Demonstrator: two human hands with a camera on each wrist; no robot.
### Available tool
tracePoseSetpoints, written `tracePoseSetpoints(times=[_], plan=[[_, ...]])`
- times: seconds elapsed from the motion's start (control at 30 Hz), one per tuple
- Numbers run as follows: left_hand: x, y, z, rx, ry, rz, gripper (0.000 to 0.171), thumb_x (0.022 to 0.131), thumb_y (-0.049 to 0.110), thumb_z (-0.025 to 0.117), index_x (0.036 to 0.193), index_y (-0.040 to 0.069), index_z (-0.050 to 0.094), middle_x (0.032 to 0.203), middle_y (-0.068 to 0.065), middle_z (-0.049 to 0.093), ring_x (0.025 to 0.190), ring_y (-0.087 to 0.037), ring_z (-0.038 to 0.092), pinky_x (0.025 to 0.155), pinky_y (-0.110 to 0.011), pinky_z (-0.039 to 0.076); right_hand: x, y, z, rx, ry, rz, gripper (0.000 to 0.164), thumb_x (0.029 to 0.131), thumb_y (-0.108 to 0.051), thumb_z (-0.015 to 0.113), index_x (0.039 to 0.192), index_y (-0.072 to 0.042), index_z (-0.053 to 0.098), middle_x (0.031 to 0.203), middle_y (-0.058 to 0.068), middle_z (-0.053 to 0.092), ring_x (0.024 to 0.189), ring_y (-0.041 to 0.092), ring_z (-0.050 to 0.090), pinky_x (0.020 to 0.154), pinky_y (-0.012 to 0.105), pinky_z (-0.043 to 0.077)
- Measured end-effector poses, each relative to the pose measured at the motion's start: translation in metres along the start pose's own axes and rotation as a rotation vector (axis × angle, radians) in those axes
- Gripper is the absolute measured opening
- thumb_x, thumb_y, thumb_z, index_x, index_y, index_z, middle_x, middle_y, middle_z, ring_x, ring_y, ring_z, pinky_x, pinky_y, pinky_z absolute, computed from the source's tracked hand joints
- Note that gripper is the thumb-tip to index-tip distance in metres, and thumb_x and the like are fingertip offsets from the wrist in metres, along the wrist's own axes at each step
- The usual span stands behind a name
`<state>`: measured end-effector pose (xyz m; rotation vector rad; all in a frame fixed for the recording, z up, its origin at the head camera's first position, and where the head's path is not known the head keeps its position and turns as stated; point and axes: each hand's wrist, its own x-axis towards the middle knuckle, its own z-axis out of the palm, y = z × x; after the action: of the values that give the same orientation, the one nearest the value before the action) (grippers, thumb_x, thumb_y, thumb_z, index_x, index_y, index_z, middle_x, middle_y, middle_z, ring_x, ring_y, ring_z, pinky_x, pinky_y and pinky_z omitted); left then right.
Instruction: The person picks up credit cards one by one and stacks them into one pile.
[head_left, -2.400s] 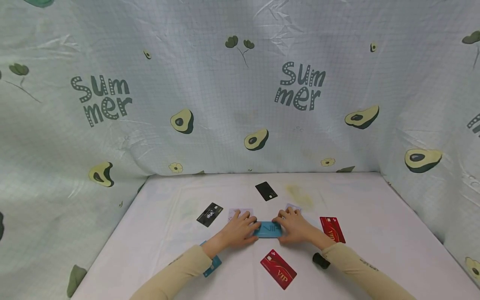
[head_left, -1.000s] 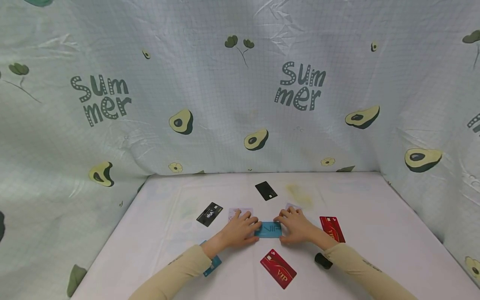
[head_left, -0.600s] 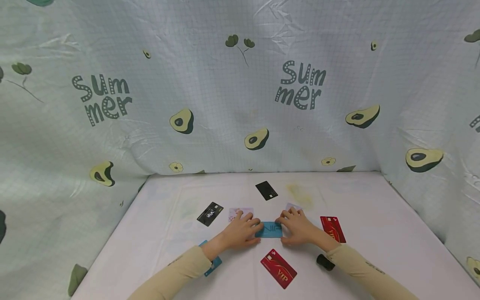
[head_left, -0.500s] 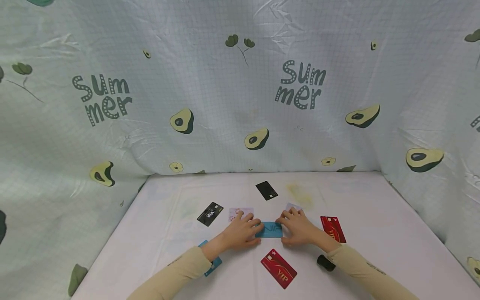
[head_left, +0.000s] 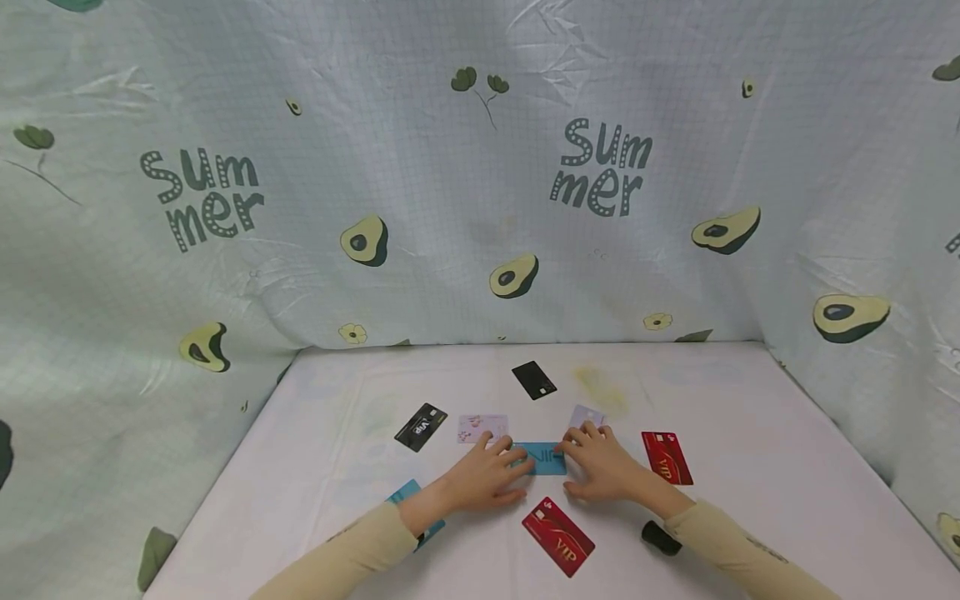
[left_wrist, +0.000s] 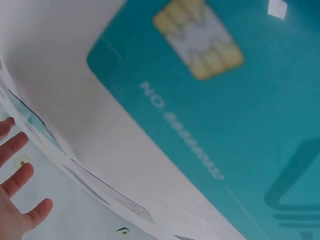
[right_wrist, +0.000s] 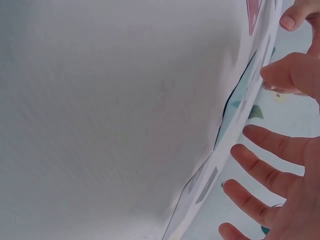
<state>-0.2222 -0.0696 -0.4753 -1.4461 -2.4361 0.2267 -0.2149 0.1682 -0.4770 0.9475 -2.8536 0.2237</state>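
A blue VIP card [head_left: 549, 458] lies flat on the white table between the two hands in the head view. My left hand [head_left: 487, 477] hovers at its left end, fingers spread and bent loosely over the edge. At the other end, my right hand [head_left: 603, 467] has its fingers apart and gently curved; whether the fingertips touch the card is unclear. In both wrist views, the fingers of the left hand [left_wrist: 20, 185] and right hand [right_wrist: 280, 165] are spread and grip nothing. A second blue card [head_left: 405, 492] lies under the left wrist, its chip filling the left wrist view.
Around the hands lie a red VIP card [head_left: 558, 537] in front, another red card [head_left: 667, 458] at right, two black cards [head_left: 421, 427] [head_left: 534, 380] behind, and pale pink [head_left: 482, 427] and lilac [head_left: 587, 415] cards. A small black cylinder [head_left: 661, 538] sits by the right sleeve.
Both hands have loosened from the blue card's ends, which they held earlier, and shifted slightly toward the near side. The card stays in place. The black cylinder moved with the right forearm.
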Motion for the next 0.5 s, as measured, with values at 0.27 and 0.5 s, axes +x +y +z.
tracePoseSetpoints(times=[0.27, 0.5], plan=[[-0.004, 0.006, -0.007, -0.005, 0.012, 0.035, 0.043, 0.088, 0.046, 0.046, 0.124, 0.022, 0.051, 0.122, 0.002, 0.053, 0.108, -0.019, 0.047, 0.089, -0.043, 0.038, -0.009, -0.006, -0.006, -0.005, 0.020, -0.030, 0.045, 0.071, -0.039, 0.068, 0.109, -0.017, 0.057, 0.105, 0.002, 0.053, 0.098, 0.020, 0.041, 0.082, 0.047, 0.035], [-0.007, 0.008, -0.013, -0.017, -0.014, 0.053, 0.043, 0.089, 0.046, 0.045, 0.124, 0.022, 0.050, 0.123, 0.003, 0.053, 0.110, -0.018, 0.046, 0.091, -0.044, 0.038, -0.015, -0.010, -0.009, 0.009, -0.004, -0.022, 0.048, 0.071, -0.041, 0.067, 0.112, -0.018, 0.056, 0.106, 0.000, 0.053, 0.100, 0.019, 0.041, 0.085, 0.047, 0.035]])
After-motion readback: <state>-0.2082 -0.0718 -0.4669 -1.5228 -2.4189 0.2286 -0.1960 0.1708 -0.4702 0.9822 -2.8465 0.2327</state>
